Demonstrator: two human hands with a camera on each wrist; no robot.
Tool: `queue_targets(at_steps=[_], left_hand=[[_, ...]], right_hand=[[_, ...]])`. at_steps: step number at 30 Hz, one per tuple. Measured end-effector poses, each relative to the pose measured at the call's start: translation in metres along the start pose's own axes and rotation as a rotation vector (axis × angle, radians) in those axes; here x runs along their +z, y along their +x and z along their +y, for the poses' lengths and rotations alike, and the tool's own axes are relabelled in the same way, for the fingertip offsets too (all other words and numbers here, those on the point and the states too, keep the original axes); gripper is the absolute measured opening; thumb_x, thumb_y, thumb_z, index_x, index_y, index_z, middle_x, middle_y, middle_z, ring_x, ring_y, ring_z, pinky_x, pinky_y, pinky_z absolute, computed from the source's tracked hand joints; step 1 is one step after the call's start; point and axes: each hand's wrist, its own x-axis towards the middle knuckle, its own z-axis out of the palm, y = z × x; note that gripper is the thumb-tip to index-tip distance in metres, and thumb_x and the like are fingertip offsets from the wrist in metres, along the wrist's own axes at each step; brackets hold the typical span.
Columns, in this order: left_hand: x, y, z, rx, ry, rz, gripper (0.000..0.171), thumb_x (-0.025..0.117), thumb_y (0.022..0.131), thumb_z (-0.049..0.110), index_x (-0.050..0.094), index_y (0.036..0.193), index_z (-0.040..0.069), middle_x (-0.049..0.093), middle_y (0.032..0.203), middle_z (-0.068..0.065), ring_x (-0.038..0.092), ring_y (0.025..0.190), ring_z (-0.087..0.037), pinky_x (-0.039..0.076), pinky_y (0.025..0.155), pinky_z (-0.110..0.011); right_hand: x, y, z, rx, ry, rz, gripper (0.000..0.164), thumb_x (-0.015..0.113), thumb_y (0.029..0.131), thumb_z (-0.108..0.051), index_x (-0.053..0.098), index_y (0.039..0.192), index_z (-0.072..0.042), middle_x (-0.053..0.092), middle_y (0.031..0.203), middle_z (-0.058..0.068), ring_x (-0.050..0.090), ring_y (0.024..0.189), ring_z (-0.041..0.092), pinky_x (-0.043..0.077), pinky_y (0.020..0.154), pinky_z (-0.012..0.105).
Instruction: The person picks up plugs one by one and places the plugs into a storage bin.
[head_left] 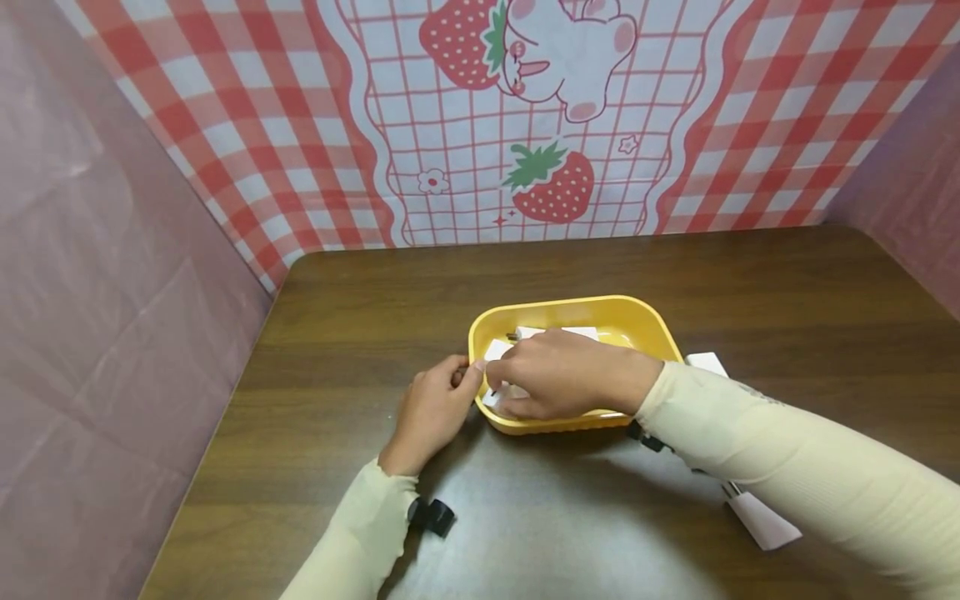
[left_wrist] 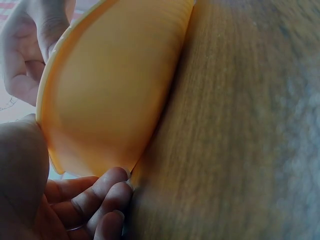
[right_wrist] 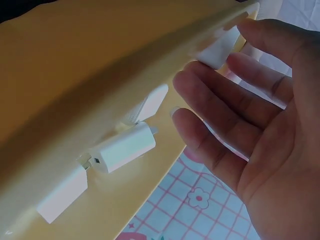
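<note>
A yellow plastic basket [head_left: 645,321] stands on the wooden table with several white chargers in it. My left hand [head_left: 435,408] grips its left end, thumb at the rim and fingers curled against the outer wall [left_wrist: 115,85]. Inside that end, my right hand [head_left: 562,375] reaches down, palm hidden in the head view. Its thumb and index fingertips pinch a white charger [right_wrist: 218,48] by the end wall, while the other fingers stay loosely bent. Beside them in the basket lie a charger with a small port [right_wrist: 127,147], another with metal prongs [right_wrist: 64,194] and a slim white piece [right_wrist: 152,103].
Right of the basket, a white block [head_left: 707,362] shows partly behind the right sleeve. Nearer the front, a white plug with two metal prongs [head_left: 765,521] lies on the table [head_left: 360,333]. A checked strawberry cloth [head_left: 270,108] hangs behind.
</note>
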Motion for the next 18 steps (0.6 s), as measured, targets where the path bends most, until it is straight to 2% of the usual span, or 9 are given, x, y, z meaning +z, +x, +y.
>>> queue_targets(at_steps=[3,8,13,18], left_hand=[[0.000,0.000,0.001,-0.002,0.000,-0.002,0.039,0.053,0.098,0.050,0.073,0.114,0.021,0.068,0.088,0.009,0.063,0.082,-0.019,0.048,0.076,-0.044],[0.000,-0.001,0.002,-0.007,-0.009,-0.009,0.039,0.053,0.098,0.049,0.073,0.114,0.020,0.067,0.087,0.007,0.061,0.080,-0.019,0.048,0.075,-0.043],[0.000,-0.001,0.003,-0.011,-0.014,-0.016,0.039,0.053,0.099,0.049,0.073,0.114,0.019,0.065,0.086,0.005,0.059,0.079,-0.020,0.048,0.074,-0.041],[0.000,-0.001,0.003,-0.037,-0.015,-0.025,0.041,0.052,0.099,0.051,0.072,0.115,0.018,0.065,0.086,0.004,0.058,0.079,-0.019,0.046,0.073,-0.039]], right_hand=[[-0.001,-0.004,0.001,0.010,0.003,0.000,0.015,0.065,0.093,-0.032,0.067,0.101,-0.020,0.057,0.073,-0.010,0.053,0.067,0.014,0.046,0.061,0.035],[-0.005,-0.012,0.002,0.029,0.040,0.011,0.022,0.068,0.093,-0.033,0.070,0.109,-0.017,0.068,0.092,-0.007,0.059,0.076,0.012,0.050,0.068,0.034],[-0.011,-0.029,0.008,0.036,0.075,0.090,0.026,0.070,0.093,-0.030,0.072,0.112,-0.013,0.071,0.105,-0.001,0.065,0.085,0.013,0.053,0.078,0.037],[-0.015,-0.051,0.018,0.075,0.096,0.159,0.025,0.070,0.092,-0.026,0.072,0.112,-0.011,0.070,0.106,-0.001,0.066,0.089,0.014,0.054,0.078,0.037]])
